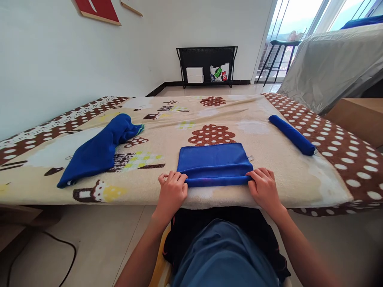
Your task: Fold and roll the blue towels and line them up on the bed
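A blue towel (214,157) lies near the front edge of the bed, its near side turned over into a narrow roll and the rest flat. At the roll's left end, my left hand (173,187) is closed on the fabric. My right hand (263,185) grips the other end in the same way. Just above my right hand, a small pale tag sticks out from the towel's side. To the right lies a tightly rolled blue towel (291,134). Off to the left is a crumpled blue towel (97,149), loosely bunched.
Beneath the towels is a cream patterned blanket (167,135) with brown polka-dot borders. Beyond the bed stands a black rack (206,57) holding a white box and a printed bag. A stool (281,52), a covered piece of furniture (335,63) and a cardboard box (356,119) are on the right.
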